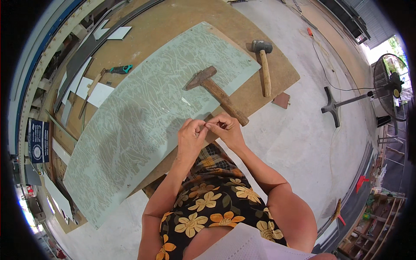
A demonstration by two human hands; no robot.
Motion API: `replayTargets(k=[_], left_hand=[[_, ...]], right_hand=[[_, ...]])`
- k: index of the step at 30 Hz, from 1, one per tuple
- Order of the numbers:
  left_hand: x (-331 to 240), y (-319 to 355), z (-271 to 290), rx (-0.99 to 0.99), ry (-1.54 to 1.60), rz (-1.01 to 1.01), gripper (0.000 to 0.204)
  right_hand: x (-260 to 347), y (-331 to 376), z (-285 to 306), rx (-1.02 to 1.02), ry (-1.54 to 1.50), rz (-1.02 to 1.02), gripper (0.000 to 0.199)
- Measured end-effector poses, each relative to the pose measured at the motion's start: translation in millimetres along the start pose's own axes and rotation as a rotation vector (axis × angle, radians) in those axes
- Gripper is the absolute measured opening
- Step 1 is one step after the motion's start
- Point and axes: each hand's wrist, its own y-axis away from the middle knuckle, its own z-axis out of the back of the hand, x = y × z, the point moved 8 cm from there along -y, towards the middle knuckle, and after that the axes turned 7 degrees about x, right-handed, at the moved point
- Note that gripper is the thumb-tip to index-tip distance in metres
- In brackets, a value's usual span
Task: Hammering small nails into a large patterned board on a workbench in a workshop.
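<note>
Pinched something tiny, unidentifiable, between left hand [191, 135] and right hand [226, 128], fingertips closed, over near edge of patterned sheet [143, 117]. Hammer [216, 92] lay beside, unheld. Judged: readying piece; next calls for 1 freed hand.

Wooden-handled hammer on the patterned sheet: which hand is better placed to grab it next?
Probably the right hand. The hammer lies with its handle end just beside that hand's knuckles, while the left hand sits farther from it. Both hands meet fingertip to fingertip, pinching something too small to make out.

A hammer [215, 92] is laid on the sheet [143, 117] at frame centre. A mallet [263, 65] is placed right of it, a fan [392, 89] far right.
</note>
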Motion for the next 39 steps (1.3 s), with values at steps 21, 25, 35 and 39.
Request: replayTargets(k=[21,25,35,39], left_hand=[[39.6,-63.6,11.4,-0.161,0.006,0.020,0.015],[40.1,-80.1,-13.4,-0.087,0.068,0.008,0.014],[50.1,-101.2,-57.1,-0.060,0.095,-0.045,0.013],[56.5,-101.2,-50.4,-0.027,0.100,-0.004,0.012]], right_hand=[[-21.4,-46.0,69.8,-0.091,0.779,-0.061,0.040],[-20.3,-25.6,86.7,-0.063,0.366,-0.122,0.032],[-7.4,48.3,75.5,-0.029,-0.173,-0.248,0.023],[-26.9,60.1,74.1,-0.055,-0.189,-0.314,0.024]])
